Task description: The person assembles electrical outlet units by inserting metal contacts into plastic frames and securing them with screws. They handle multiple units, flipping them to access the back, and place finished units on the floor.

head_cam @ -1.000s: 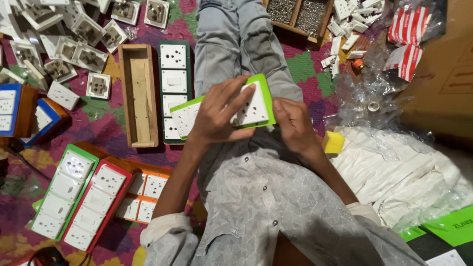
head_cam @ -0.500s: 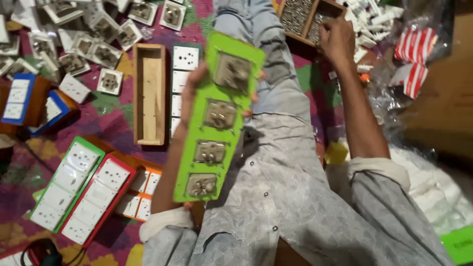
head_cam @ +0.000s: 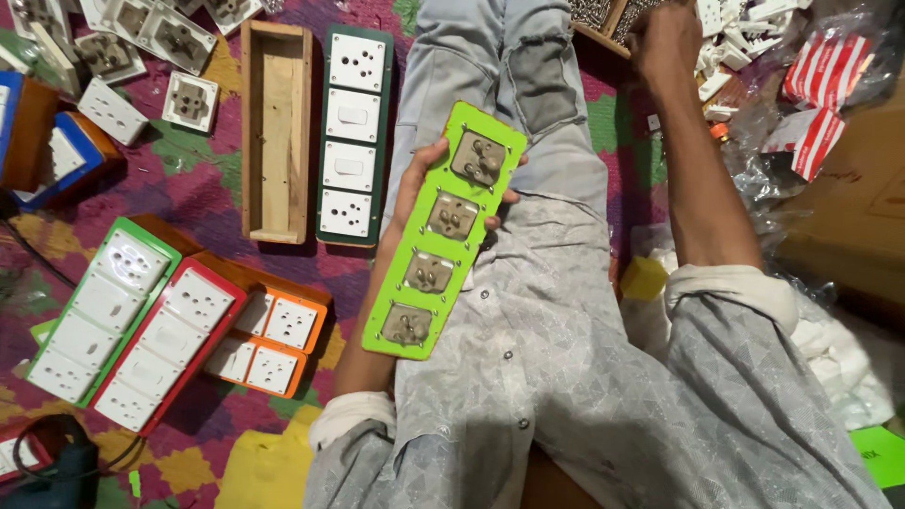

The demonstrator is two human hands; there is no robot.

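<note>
My left hand (head_cam: 407,193) grips a bright green switchboard panel (head_cam: 436,236) over my lap. The panel's back faces up, showing the rears of several socket modules in a row. My right hand (head_cam: 665,38) is stretched to the far right, at a wooden tray (head_cam: 603,21) of small metal screws. Its fingers are curled at the tray's edge, and I cannot tell whether they hold anything.
An empty wooden box (head_cam: 273,132) and a dark green panel of white sockets (head_cam: 349,137) lie left of my legs. Green (head_cam: 99,311), red (head_cam: 170,344) and orange (head_cam: 273,339) boards lie lower left, with loose socket modules (head_cam: 189,99) upper left. Red-and-white packets (head_cam: 820,94) and a yellow block (head_cam: 644,278) are on the right.
Both hands held the green panel front up. The panel was then turned back side up, my right hand let go and reached to the screw tray.
</note>
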